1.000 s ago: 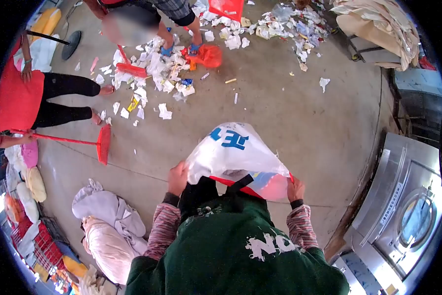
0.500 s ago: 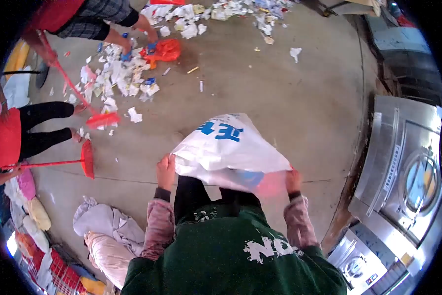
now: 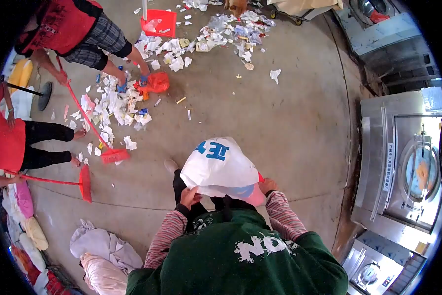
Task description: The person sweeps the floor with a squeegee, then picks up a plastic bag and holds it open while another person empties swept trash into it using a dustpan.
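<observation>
A white plastic bag (image 3: pixel 218 169) with blue printed characters bulges out in front of my body. My left hand (image 3: pixel 190 197) is closed on its near left edge. On the other side my right hand (image 3: pixel 267 186) grips the right edge, where a bit of red shows beside the fingers. Between the hands, the near side of the bag shows light blue and pink patches. Most of my fingertips are hidden by the folded plastic.
Scattered paper litter (image 3: pixel 116 104) lies to the left, where a bent-over person handles a red plastic bag (image 3: pixel 158 82). Red brooms (image 3: pixel 115 155) and a red dustpan (image 3: pixel 160 23) are nearby. Cloth bundles (image 3: pixel 105 248) lie at lower left. Steel washing machines (image 3: pixel 378 167) line the right.
My hands have come closer together and nearer my body, and the bag has narrowed and puffed up. A foot now shows left of the bag. The camera view has shifted.
</observation>
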`<state>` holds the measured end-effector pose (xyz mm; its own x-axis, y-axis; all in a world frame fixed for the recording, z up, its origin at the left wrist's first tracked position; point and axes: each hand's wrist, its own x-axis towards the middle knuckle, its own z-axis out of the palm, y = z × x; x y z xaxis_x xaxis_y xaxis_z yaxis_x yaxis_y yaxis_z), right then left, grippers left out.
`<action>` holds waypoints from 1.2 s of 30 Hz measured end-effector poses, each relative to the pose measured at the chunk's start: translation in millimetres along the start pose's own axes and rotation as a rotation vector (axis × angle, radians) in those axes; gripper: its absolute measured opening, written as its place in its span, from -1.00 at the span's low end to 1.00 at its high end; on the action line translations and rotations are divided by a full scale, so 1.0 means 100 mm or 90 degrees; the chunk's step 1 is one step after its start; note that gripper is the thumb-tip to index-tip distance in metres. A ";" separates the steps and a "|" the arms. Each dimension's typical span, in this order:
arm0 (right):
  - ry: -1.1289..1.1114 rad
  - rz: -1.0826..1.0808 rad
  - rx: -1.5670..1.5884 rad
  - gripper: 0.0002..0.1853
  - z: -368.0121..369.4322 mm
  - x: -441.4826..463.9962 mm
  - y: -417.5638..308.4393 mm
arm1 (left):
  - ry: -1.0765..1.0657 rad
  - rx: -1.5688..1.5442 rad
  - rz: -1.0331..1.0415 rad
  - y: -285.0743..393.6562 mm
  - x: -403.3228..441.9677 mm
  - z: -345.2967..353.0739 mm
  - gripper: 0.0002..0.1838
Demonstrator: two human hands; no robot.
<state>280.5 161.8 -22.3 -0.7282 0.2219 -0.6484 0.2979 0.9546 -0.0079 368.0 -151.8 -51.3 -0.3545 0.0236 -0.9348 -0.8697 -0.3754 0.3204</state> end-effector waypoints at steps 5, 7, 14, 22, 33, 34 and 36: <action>-0.035 0.023 -0.022 -0.63 0.11 0.12 0.10 | -0.081 -0.289 0.186 -0.35 0.57 -0.14 -0.86; 0.015 -0.064 -0.003 -0.67 0.11 0.12 0.16 | -0.036 -0.426 0.218 -0.48 0.79 -0.07 -0.81; 0.191 -0.404 0.185 -0.74 0.09 0.03 0.44 | 0.017 -0.374 0.340 0.02 0.01 0.24 -0.71; 0.026 -0.277 0.259 -0.70 -0.12 0.07 0.10 | 0.190 -0.246 0.338 -0.07 0.15 -0.03 -0.71; 0.092 -0.441 0.192 -0.61 -0.17 -0.12 -0.36 | 0.279 0.175 0.488 0.04 -0.27 -0.36 -0.60; 0.050 -0.406 0.211 -0.63 -0.21 -0.17 -0.45 | 0.264 0.181 0.447 0.08 -0.28 -0.42 -0.62; 0.045 -0.376 0.200 -0.65 -0.31 -0.27 -0.61 | 0.255 0.169 0.389 0.15 -0.36 -0.55 -0.62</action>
<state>262.9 103.4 19.0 -0.8594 -0.2976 -0.4158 -0.0053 0.8184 -0.5747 386.8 -209.6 -21.3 -0.6901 -0.4720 -0.5487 -0.6314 0.0220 0.7752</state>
